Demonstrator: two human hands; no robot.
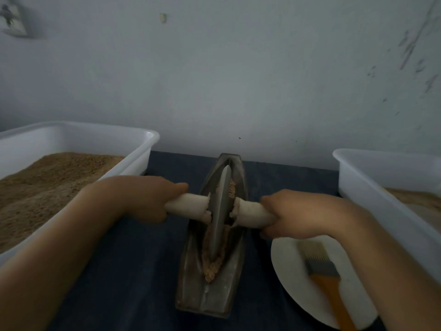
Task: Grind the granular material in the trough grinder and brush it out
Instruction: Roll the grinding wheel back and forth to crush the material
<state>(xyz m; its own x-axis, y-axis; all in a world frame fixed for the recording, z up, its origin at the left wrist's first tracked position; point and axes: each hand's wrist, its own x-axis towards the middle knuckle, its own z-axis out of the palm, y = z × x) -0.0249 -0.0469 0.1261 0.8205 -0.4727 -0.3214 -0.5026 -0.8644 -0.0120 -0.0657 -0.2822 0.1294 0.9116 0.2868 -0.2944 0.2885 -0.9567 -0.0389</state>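
A long grey metal trough grinder [191, 278] lies on the dark table, pointing away from me. Its metal wheel [220, 211] stands upright in the groove, with tan granular material [211, 267] along the groove, mostly at the near end. A pale handle bar [188, 204] runs through the wheel to both sides. My left hand [148, 199] grips the bar's left end and my right hand [288, 211] grips its right end. An orange-handled brush [325, 278] with pale bristles lies on a white plate [288, 278] to the right of the grinder.
A white tub [133, 139] holding brown granular material stands at the left. Another white tub [372, 187] with some tan material stands at the right, beside the plate. A pale wall rises just behind the table's far edge.
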